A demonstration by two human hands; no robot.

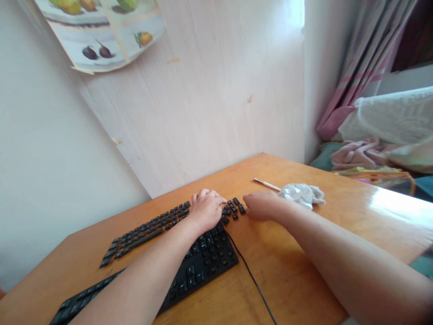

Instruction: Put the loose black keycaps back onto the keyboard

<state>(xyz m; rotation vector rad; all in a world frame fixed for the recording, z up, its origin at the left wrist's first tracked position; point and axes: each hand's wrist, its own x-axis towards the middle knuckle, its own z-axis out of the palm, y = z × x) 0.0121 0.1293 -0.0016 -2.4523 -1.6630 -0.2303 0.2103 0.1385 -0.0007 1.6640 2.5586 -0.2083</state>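
A black keyboard (199,257) lies on the table, partly covered by my left forearm. Some of its key positions at the right end lack caps. Above its far corner, my left hand (208,210) is held palm down, fingers apart, the index reaching toward a small group of loose black keycaps (232,206). Just right of that group is my right hand (260,205), its fingers curled together near the outermost keycap; whether anything is between them is hidden. Rows of removed keycaps (145,232) lie behind the keyboard, to the left of my left hand.
A crumpled whitish cloth (301,194) and a thin white stick-like tool (266,184) lie beyond my right hand. The keyboard's black cable (252,275) runs toward the front of the wooden table (297,275). A pale board (203,99) stands at the table's back edge.
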